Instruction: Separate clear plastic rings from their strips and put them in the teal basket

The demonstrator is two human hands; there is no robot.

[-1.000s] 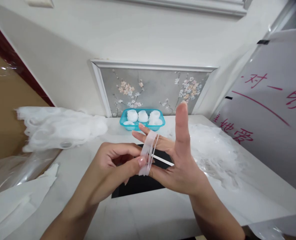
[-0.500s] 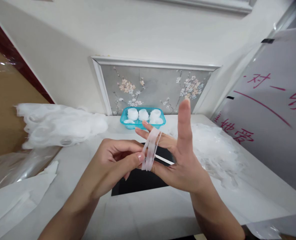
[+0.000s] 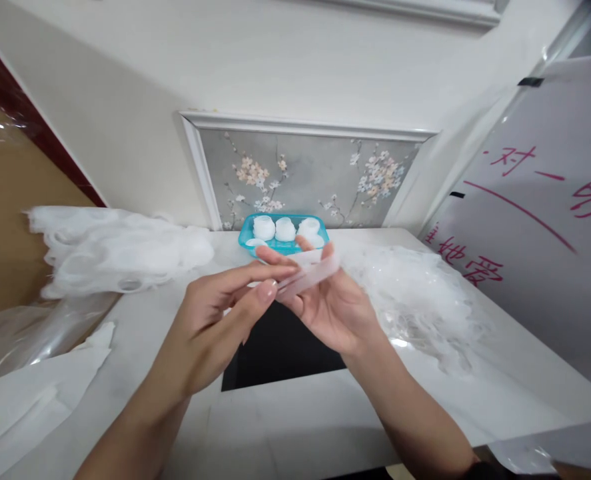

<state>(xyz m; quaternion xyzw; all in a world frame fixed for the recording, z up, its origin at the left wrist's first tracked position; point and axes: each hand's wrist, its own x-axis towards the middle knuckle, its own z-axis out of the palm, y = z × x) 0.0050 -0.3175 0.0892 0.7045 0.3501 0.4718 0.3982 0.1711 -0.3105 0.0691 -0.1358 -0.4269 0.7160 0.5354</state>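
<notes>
A translucent white ribbon (image 3: 309,275) runs between my two hands above the counter, blurred by motion. My left hand (image 3: 215,313) pinches its near end between thumb and forefinger. The far end loops over the forefinger of my right hand (image 3: 342,303), whose palm faces me and whose other fingers are loosely bent. A black mat (image 3: 285,350) lies below the hands. Behind them stands a blue plastic basket (image 3: 248,230) with several white rolled bundles (image 3: 285,229) in it.
A heap of white ribbon loops (image 3: 120,257) lies on the counter at left, and a looser tangled pile (image 3: 415,293) at right. White sheets (image 3: 30,413) and clear plastic are at near left. A whiteboard (image 3: 540,227) with red writing stands at right.
My right hand has turned and lowered its raised forefinger. The ribbon, earlier an upright wound loop around the right fingers, now slants out between both hands. My left hand has shifted slightly left and up.
</notes>
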